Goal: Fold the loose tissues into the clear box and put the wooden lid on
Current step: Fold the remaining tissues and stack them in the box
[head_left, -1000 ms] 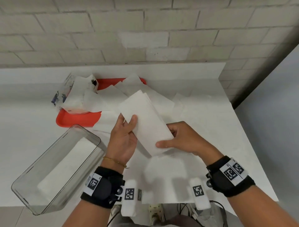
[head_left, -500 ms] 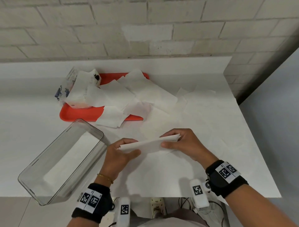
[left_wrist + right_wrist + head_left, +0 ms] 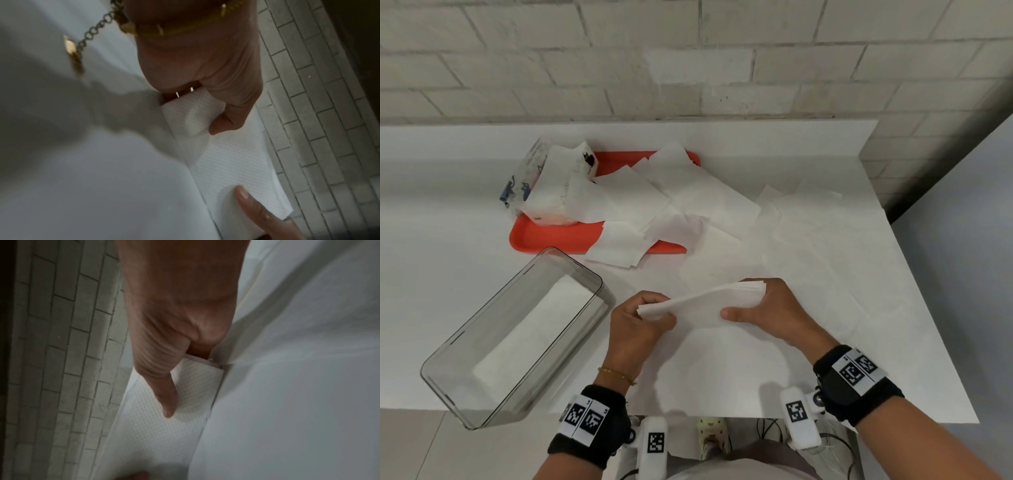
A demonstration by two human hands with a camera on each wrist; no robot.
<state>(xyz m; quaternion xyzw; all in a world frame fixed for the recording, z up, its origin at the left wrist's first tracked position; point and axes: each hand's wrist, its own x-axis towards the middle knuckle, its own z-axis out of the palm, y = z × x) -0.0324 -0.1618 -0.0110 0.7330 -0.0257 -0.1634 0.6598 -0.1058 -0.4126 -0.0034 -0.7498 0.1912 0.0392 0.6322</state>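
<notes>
Fingers of left hand (image 3: 635, 329) and right hand (image 3: 774, 313) pinch opposite ends of folded tissues (image 3: 702, 305), beside clear box (image 3: 571, 274) on surface (image 3: 859, 308).

Left hand (image 3: 635, 329) fingers hidden beneath the folded tissue (image 3: 702, 303). Tissue pack (image 3: 544, 185) print too small to read. Left wrist view's worktop (image 3: 82, 178) blurred.

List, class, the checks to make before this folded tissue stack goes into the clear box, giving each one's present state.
1. Left hand grips one end of the folded tissue stack: ok.
2. Right hand pinches the other end: ok.
3. Clear box open on top: ok.
4. Room left above the tissues in the box: ok.
5. Wooden lid at hand: cannot tell, not in view.
6. Loose tissues on the red tray all folded: not ok.
</notes>
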